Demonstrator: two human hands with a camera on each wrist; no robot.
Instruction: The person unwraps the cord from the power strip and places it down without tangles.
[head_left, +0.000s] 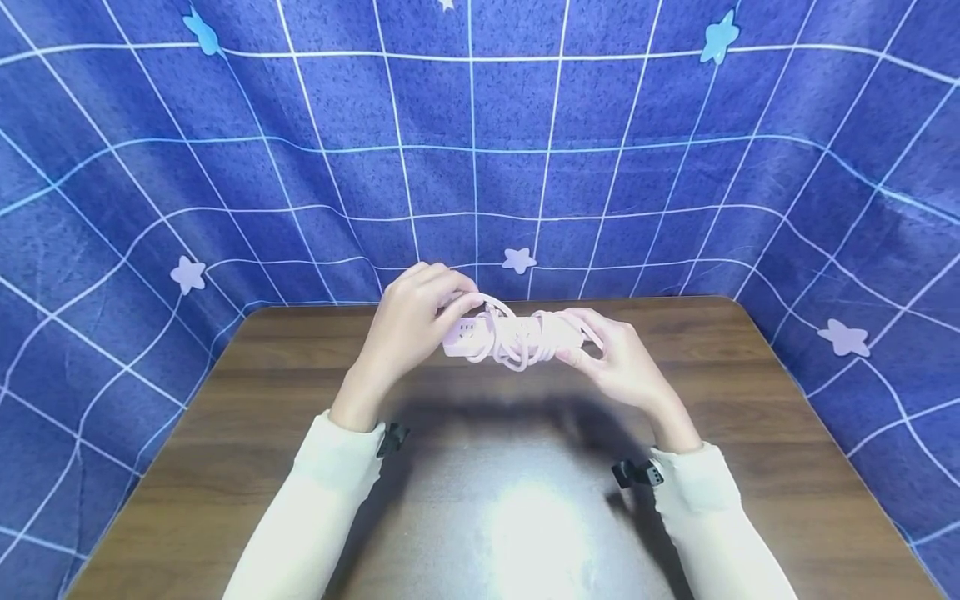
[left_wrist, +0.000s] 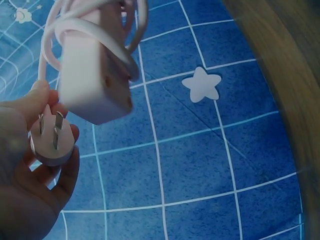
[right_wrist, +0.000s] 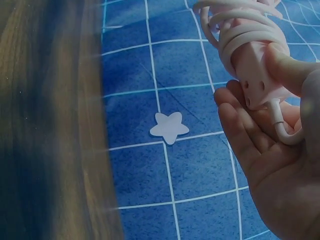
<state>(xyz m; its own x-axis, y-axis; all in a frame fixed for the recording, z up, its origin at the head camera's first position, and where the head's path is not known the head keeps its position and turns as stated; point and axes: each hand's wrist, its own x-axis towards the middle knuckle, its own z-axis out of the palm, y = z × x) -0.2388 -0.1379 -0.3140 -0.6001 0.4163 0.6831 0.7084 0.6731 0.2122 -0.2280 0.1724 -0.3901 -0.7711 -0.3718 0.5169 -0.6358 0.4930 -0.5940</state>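
A pale pink power strip (head_left: 467, 335) is held above the table, its cord (head_left: 517, 357) looped several times around the body. My left hand (head_left: 416, 321) pinches the cord beside the three-pin plug (left_wrist: 51, 145); in the left wrist view the plug lies within the curled fingers, below the strip's end (left_wrist: 82, 85). My right hand (head_left: 618, 358) grips the strip's other end, with the thumb on one face and the fingers behind. In the right wrist view the cord leaves that end (right_wrist: 257, 75) and bends beside the palm (right_wrist: 285, 190).
Below the hands is a brown wooden table (head_left: 247, 400) with a bright glare near its front. A blue curtain (head_left: 510, 183) with white grid lines and star shapes surrounds the back and sides. Small black devices (head_left: 636, 473) sit at both wrists.
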